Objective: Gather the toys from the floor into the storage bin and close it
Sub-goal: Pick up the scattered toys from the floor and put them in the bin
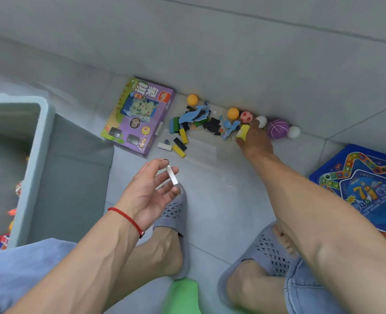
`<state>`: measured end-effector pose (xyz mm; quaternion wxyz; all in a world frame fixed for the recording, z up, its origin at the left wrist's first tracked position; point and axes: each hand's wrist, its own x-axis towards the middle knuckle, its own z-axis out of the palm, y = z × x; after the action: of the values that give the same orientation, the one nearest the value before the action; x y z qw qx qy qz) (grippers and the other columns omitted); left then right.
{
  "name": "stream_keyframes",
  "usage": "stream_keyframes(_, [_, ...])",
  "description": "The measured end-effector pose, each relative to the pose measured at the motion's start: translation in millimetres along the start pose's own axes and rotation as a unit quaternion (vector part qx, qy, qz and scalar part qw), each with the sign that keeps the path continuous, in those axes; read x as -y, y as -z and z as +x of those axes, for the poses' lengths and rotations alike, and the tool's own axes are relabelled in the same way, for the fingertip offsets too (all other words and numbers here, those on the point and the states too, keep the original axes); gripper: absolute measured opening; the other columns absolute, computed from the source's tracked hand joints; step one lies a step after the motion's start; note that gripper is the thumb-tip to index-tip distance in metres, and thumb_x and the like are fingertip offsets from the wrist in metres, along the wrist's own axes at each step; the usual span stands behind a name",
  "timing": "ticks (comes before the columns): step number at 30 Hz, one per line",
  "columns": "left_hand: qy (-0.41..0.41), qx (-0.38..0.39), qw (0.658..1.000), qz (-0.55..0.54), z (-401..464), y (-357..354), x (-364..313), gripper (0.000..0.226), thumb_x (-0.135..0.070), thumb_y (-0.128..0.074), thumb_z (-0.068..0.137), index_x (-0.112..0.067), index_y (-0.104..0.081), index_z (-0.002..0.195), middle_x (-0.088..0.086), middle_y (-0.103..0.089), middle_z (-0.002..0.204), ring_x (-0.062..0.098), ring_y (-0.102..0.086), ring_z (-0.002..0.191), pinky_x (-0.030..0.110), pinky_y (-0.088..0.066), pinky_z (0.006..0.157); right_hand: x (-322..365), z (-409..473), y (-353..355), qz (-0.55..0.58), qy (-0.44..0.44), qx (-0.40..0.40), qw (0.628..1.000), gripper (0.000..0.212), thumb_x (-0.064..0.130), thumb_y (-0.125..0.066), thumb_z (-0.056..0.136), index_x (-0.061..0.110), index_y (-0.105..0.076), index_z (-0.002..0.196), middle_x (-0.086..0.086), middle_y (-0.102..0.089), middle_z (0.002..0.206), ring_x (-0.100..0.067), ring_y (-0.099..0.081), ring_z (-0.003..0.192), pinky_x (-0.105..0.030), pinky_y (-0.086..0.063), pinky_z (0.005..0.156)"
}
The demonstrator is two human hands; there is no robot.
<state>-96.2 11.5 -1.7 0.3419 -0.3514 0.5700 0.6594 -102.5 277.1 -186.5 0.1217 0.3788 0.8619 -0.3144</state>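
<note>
left hand [150, 191]: palm up over my left slipper [176, 223], fingers loosely curled. Grip is on a white block [172, 175], pinched between thumb and fingers, tilted, off the floor.
right hand [255, 141]: arm stretched out to the toy pile at the wall. Grip closed round a yellow block [243, 131]; fingertips are at a white ball [261, 121].
storage bin [41, 155]: pale blue, far left, open, no lid on it. I see bits of coloured toys inside at the lower left; can't tell what they are.
balls: row along the foot of the wall. Orange ball [192, 99] furthest left, second orange ball [233, 113], red-and-white football [246, 117] just beside it, then the white ball, purple ball [277, 128], second white ball [293, 132] touching the purple one.
toy pile [198, 121]: flat blue and black cut-out shapes heaped together between the orange balls, some overlapping. Green and blue blocks at its left edge.
loose blocks: yellow, black and white ones lying flat on the floor [221, 177] just below the pile, between it and my left hand. Lowest yellow one [178, 151] near the box corner.
purple box [140, 116]: game box, flat on the floor, between bin and pile, one corner near the wall.
blue game board [368, 191]: star-pattern, flat on the floor at far right, beside my right forearm.
me: crouched, grey slippers both feet, red string [126, 219] on left wrist, something green [183, 295] at the bottom edge between my feet.
</note>
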Motion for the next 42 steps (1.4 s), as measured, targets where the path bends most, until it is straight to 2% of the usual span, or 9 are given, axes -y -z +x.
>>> stream_keyframes(4, [-0.016,-0.014,0.999,-0.024,-11.0,14.9,-12.1,0.021,-0.018,-0.068,0.089,-0.011,-0.057,0.105,0.015,-0.067,0.104,0.022,-0.054,0.062,0.026,-0.050,0.049,1.0,-8.8,3.4,-0.040,-0.005,-0.003,0.999,0.064,0.029,-0.054,0.099,0.009,-0.023,0.152,-0.021,-0.053,0.138,-0.042,-0.054,0.124,-0.046,-0.047,0.096])
stream_keyframes(8, [-0.033,0.003,0.996,-0.080,-32.9,34.8,-31.2,0.027,-0.020,-0.070,0.088,-0.010,-0.058,0.111,0.011,-0.066,0.094,0.019,-0.052,0.064,0.022,-0.049,0.048,12.7,-39.7,10.1,0.128,-0.072,-0.005,0.989,0.050,0.046,-0.064,0.084,0.004,-0.063,0.110,-0.019,-0.070,0.103,-0.035,-0.070,0.089,-0.043,-0.057,0.080])
stream_keyframes(12, [-0.074,0.001,0.983,-0.170,-60.2,59.8,-44.4,0.016,-0.012,-0.070,0.089,-0.010,-0.058,0.099,0.011,-0.061,0.087,0.016,-0.051,0.063,0.018,-0.048,0.045,67.9,-94.7,24.8,0.499,-0.185,0.251,0.808,0.031,0.040,-0.066,0.088,0.017,-0.050,0.074,0.001,-0.038,0.055,-0.013,-0.033,0.042,-0.021,-0.030,0.037])
stream_keyframes(16, [-0.187,-0.089,0.944,-0.258,-82.7,108.4,-68.3,0.014,0.002,-0.063,0.090,-0.005,-0.055,0.099,0.013,-0.059,0.084,0.017,-0.060,0.063,0.018,-0.053,0.049,173.5,-156.1,41.0,0.496,-0.080,0.508,0.700,0.039,0.039,-0.063,0.088,0.027,-0.037,0.062,0.008,-0.020,0.064,-0.006,-0.018,0.051,-0.016,-0.010,0.035])
stream_keyframes(21, [-0.292,-0.262,0.880,-0.266,-118.8,197.8,-110.9,0.011,0.007,-0.060,0.088,0.001,-0.056,0.096,0.015,-0.055,0.086,0.023,-0.059,0.071,0.026,-0.061,0.060,337.3,-252.8,27.6,0.380,0.057,0.550,0.742,0.030,0.028,-0.056,0.100,0.009,-0.058,0.076,-0.003,-0.049,0.060,-0.013,-0.049,0.051,-0.017,-0.039,0.035])
stream_keyframes(23, [-0.298,-0.316,0.862,-0.262,-133.8,220.2,-124.6,0.037,0.003,-0.056,0.082,0.006,-0.050,0.119,0.017,-0.051,0.102,0.028,-0.060,0.077,0.043,-0.062,0.072,383.4,-290.3,19.8,0.388,0.046,0.530,0.753,0.026,0.022,-0.055,0.102,0.000,-0.053,0.115,-0.019,-0.057,0.087,-0.025,-0.067,0.070,-0.034,-0.062,0.065])
stream_keyframes(26, [-0.309,-0.337,0.862,-0.220,-159.7,224.8,-137.7,0.051,-0.003,-0.051,0.079,0.000,-0.044,0.130,0.007,-0.042,0.120,0.032,-0.055,0.091,0.057,-0.054,0.085,413.3,-312.0,15.3,0.370,0.042,0.522,0.768,0.065,0.027,-0.057,0.101,0.008,-0.023,0.153,-0.029,-0.027,0.150,-0.047,-0.043,0.135,-0.064,-0.051,0.093])
stream_keyframes(36, [-0.249,-0.036,0.964,0.083,-163.5,158.4,-153.8,0.008,-0.013,-0.055,0.089,-0.012,-0.058,0.097,0.016,-0.060,0.110,0.033,-0.062,0.098,0.052,-0.060,0.080,250.7,-193.3,156.6,-0.077,0.134,0.292,0.944,0.033,0.030,-0.054,0.102,0.005,-0.058,0.123,-0.017,-0.066,0.117,-0.033,-0.071,0.100,-0.052,-0.057,0.090])
stream_keyframes(42, [-0.259,0.099,0.917,0.288,-136.0,56.3,-175.4,0.016,-0.023,-0.054,0.096,-0.015,-0.065,0.105,0.012,-0.070,0.105,0.029,-0.067,0.101,0.051,-0.057,0.087,121.9,-124.5,249.3,-0.124,-0.011,0.188,0.974,0.030,0.031,-0.056,0.101,0.010,-0.057,0.122,-0.020,-0.066,0.115,-0.038,-0.067,0.104,-0.053,-0.056,0.090])
